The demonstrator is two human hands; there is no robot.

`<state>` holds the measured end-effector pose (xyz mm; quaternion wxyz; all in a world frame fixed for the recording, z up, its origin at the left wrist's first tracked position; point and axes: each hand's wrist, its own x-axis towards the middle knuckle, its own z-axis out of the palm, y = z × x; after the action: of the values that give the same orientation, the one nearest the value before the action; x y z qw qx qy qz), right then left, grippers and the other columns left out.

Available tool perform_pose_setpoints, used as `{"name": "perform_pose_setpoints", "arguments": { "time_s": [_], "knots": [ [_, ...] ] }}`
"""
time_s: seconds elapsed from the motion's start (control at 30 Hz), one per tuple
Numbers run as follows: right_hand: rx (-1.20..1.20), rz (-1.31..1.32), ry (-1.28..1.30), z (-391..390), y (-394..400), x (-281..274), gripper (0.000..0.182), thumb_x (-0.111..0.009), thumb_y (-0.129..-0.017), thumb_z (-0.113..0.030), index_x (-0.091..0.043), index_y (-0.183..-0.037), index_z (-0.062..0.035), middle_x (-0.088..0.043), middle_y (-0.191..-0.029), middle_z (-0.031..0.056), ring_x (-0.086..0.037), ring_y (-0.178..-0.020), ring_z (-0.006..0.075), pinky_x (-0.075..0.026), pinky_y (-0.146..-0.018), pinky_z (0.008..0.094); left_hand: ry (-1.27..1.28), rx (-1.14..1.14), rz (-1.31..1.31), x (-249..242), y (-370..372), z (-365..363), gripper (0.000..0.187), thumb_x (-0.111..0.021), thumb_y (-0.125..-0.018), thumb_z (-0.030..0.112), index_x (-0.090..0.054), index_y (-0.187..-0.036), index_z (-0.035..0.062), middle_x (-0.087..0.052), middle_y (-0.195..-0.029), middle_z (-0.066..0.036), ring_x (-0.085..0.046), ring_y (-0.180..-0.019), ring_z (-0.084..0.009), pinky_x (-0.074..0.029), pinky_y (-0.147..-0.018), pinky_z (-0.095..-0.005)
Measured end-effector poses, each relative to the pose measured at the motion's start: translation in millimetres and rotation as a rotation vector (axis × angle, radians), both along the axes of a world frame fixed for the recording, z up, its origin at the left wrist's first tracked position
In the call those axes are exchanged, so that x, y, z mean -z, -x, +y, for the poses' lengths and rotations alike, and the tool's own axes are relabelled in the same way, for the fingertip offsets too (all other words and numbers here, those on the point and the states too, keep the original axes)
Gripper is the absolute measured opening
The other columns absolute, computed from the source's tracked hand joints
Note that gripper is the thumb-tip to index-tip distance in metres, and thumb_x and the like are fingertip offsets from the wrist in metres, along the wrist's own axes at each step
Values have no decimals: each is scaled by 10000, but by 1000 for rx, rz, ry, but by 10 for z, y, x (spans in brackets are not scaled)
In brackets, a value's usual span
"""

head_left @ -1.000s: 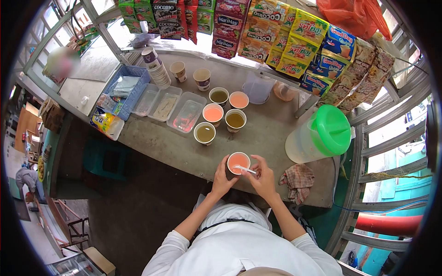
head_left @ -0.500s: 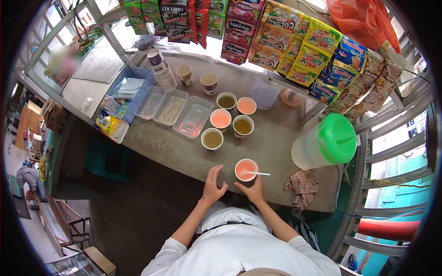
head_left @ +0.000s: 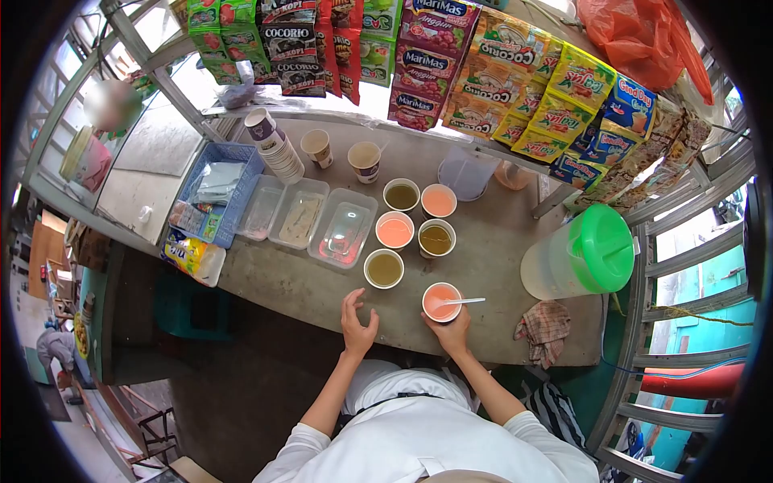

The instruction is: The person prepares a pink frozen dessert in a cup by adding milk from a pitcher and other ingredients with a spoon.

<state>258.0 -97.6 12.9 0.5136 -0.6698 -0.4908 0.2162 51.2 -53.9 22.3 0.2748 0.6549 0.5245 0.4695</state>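
Note:
Near the front edge of the grey counter, my right hand (head_left: 452, 332) is wrapped round a paper cup of pink drink (head_left: 439, 296). A white spoon (head_left: 465, 301) rests in that cup, its handle pointing right. My left hand (head_left: 357, 324) holds nothing, its fingers apart, just below a cup of olive-green drink (head_left: 383, 269). Behind it stand two cups of pink drink (head_left: 394, 231) (head_left: 439, 200) and two more of green drink (head_left: 436, 239) (head_left: 401, 195).
Plastic trays (head_left: 342, 229), a blue basket (head_left: 226, 169) and stacked cups (head_left: 282, 157) stand left. A green-lidded jug (head_left: 564, 258) and checked cloth (head_left: 543, 332) are right. Sachets (head_left: 495, 71) hang above the back. Another person (head_left: 58, 348) bends far left.
The view has shifted slightly. My left hand has come away from beside the spoon cup and moved left. My right hand still holds that cup, now gripping it from below its front side.

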Motion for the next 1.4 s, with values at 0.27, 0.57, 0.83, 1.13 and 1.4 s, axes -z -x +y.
{"name": "perform_pose_setpoints", "arguments": {
  "time_s": [0.27,0.57,0.83,1.13,1.4],
  "knots": [
    [73,6,38,366,137,58,655,-861,-620,-175,-525,-1151,11,-645,-1020,149,-636,-921,261,-501,-801,356,-25,84,7,168,204,315,474,-605,-741,-51,-477,-1192,21,-532,-1177,-165,-539,-1061,-295,-495,-790,-348],
    [106,10,32,501,272,-43,691,-866,-611,-182,-511,-1171,11,-637,-1035,159,-631,-940,270,-499,-810,361,-30,126,-7,268,297,521,461,-605,-736,-73,-474,-1170,14,-553,-1147,-159,-581,-1006,-266,-505,-771,-329],
    [98,-2,42,525,291,45,701,-872,-608,-192,-502,-1168,9,-627,-1046,146,-619,-945,265,-490,-820,357,8,114,-69,269,276,525,433,-613,-727,-52,-494,-1138,18,-557,-1114,-156,-551,-970,-285,-478,-735,-329],
    [154,14,-38,408,253,-214,844,-828,-669,-263,-382,-1334,5,-489,-1197,137,-499,-1108,269,-435,-872,382,23,129,19,262,270,536,434,-624,-725,-14,-491,-1138,18,-559,-1100,-145,-551,-975,-288,-473,-736,-340],
    [43,109,76,548,-118,-589,274,-601,-893,-236,-617,-1092,-47,-567,-930,73,-548,-830,185,-407,-745,326,31,128,158,191,215,529,499,-658,-721,46,-478,-1185,17,-561,-1083,-150,-542,-988,-311,-446,-834,-385]
  ]
}}
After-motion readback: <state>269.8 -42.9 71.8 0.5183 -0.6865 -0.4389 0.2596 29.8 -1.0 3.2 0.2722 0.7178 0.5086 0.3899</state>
